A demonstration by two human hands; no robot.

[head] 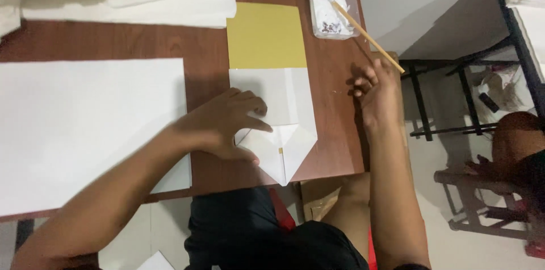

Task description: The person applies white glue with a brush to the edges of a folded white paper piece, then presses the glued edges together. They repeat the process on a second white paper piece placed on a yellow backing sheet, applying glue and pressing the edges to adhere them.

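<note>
white folded paper (pixel 281 148) under flat, spread left hand (pixel 227 125) — right hand (pixel 374 91) pinching stick (pixel 363 30)

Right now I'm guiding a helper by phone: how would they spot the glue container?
Start at the brown wooden table and go to its far right corner, past the gold-topped paper bag. There sits a small clear plastic tub holding white paste. A thin wooden stick leans out of it toward the right hand; nothing else on the table is see-through.
</note>
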